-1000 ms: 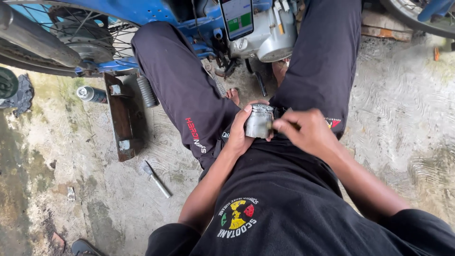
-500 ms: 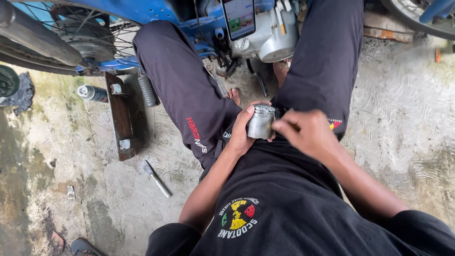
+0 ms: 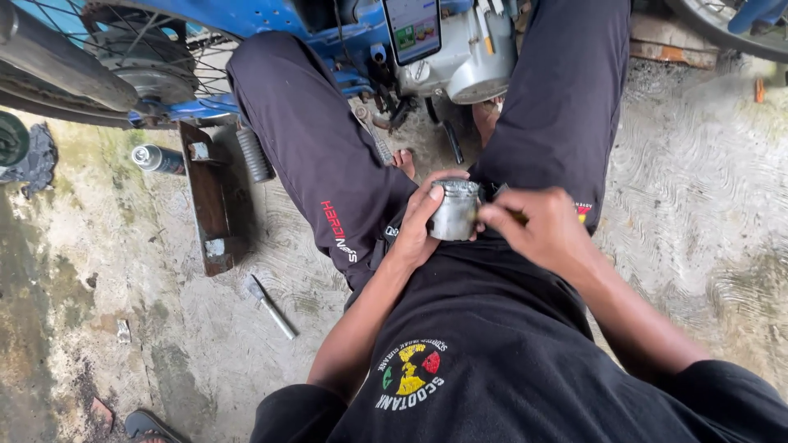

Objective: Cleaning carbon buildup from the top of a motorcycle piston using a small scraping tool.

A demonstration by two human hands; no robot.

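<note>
I sit on a concrete floor with my legs spread in dark trousers. My left hand (image 3: 419,226) is wrapped around a small grey metal cylinder, a piston (image 3: 454,212), held above my lap. My right hand (image 3: 546,228) presses against the piston's right side with fingers pinched; a thin dark tool tip seems to show between them, too small to make out. In front of my knees stands a blue motorcycle (image 3: 271,20) with its silver engine casing (image 3: 472,57).
A phone (image 3: 413,27) leans on the engine. On the floor to the left lie a rusty metal bracket (image 3: 209,201), a black coil spring (image 3: 254,154), a spray can (image 3: 156,158) and a screwdriver (image 3: 271,308). A sandal (image 3: 148,427) shows at bottom left.
Both hands stay on the piston, which has turned slightly between the fingers. The view has shifted a little.
</note>
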